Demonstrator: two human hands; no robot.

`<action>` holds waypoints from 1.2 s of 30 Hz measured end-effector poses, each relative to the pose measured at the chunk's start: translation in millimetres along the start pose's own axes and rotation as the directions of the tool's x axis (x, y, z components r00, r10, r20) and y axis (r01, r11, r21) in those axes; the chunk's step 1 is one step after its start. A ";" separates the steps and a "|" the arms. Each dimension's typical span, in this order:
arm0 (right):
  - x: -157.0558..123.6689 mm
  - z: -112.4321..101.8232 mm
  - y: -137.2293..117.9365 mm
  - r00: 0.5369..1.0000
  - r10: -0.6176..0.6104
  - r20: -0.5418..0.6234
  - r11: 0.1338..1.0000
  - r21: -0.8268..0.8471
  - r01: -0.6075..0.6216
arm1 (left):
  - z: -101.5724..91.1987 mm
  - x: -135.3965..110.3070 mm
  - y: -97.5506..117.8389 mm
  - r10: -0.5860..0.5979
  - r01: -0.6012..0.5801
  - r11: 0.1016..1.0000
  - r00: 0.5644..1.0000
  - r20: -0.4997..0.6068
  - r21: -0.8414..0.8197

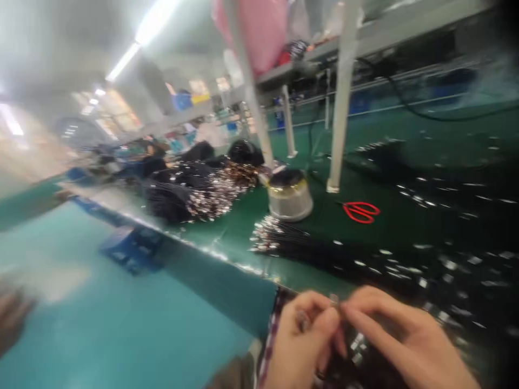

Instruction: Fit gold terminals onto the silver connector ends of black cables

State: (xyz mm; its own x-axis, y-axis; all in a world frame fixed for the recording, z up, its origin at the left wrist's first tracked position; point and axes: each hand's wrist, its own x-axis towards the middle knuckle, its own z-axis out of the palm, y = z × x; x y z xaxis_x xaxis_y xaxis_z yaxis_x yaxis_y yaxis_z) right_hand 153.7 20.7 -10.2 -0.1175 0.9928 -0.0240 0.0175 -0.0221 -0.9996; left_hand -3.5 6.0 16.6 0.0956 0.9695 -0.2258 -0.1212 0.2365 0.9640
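Observation:
My left hand (308, 340) is closed in a pinch near the bottom of the head view, with a small silvery metal piece (334, 299) at its fingertips. My right hand (405, 337) meets it from the right, thumb and forefinger pressed together at the same piece. Blur and the fingers hide most of what is between them. Under and beyond my hands lie dark wires (352, 265) with many loose shiny metal tips. A bundle of black wires with silvery ends (265, 235) points left on the green bench.
Red-handled scissors (360, 212) lie beside a whitish tub (291, 202) with a dark top. More wire bundles (211, 189) are heaped further left. White posts (340, 108) hold up a shelf. A blue bin (132, 248) and another person's blurred hand (14, 316) are left.

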 end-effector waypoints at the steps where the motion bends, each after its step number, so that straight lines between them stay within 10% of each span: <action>1: 0.2 -3.9 -4.3 0.998 0.002 0.060 0.999 -0.042 0.001 | 11.7 2.9 -14.7 -0.010 0.008 0.993 1.000 -0.019 -0.117; 13: -2.8 9.6 -14.1 1.000 -0.001 0.021 1.000 0.028 0.000 | 12.4 -4.5 -20.5 -0.110 0.060 0.968 0.974 -0.196 -0.243; 25: 5.5 15.6 -12.4 0.983 0.105 0.148 0.950 0.278 -0.144 | 21.6 -4.2 -21.8 -0.081 0.030 0.963 0.980 -0.183 -0.269; 32: -1.5 17.3 -14.7 0.998 -0.042 -0.044 0.999 0.006 0.042 | 14.0 -1.8 -21.0 -0.098 0.045 0.966 0.975 -0.200 -0.255; 36: 3.3 8.4 -12.3 0.993 0.055 0.101 0.987 0.147 -0.070 | 10.2 -3.6 -22.1 -0.081 0.064 0.991 0.986 -0.147 -0.115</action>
State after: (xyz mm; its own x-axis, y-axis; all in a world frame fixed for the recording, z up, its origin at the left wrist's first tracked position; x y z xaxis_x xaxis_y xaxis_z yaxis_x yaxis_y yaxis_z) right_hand 144.8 23.3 1.9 -0.2159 0.9731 -0.0805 -0.1200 -0.1083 -0.9868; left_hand 9.0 -3.4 -2.4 -0.0410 0.9462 -0.3208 -0.2276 0.3038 0.9251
